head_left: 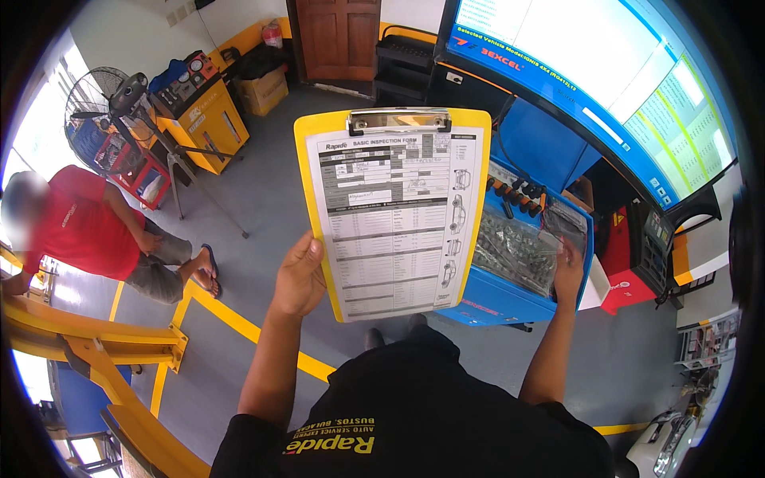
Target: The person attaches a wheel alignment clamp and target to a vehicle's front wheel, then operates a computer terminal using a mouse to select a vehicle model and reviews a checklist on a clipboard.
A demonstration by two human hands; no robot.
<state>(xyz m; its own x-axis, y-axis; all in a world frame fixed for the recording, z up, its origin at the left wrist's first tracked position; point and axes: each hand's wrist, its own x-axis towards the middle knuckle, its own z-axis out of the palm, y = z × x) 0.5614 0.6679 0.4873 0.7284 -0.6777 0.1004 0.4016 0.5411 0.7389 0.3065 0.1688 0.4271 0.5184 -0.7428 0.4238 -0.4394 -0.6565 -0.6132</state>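
A yellow clipboard [304, 171] is held up in front of me, its metal clip [398, 121] at the top. Under the clip lies a white printed form [390, 279] with some handwriting and small car drawings. My left hand [303, 275] grips the clipboard's left edge, thumb on the front and the other fingers hidden behind. To the right, my right hand [569, 269] is closed on the right side of a clear plastic bag [516, 253] with greyish contents I cannot make out. The bag is over the open top of a blue cabinet [494, 303], partly covered by the clipboard.
A large screen [582, 80] stands beyond the cabinet, with a red machine [637, 263] to its right. At left are a person in a red shirt [80, 215], a yellow lift arm [96, 334], a stand fan [103, 119] and a yellow equipment cabinet [209, 127]. A black cart [402, 68] stands ahead.
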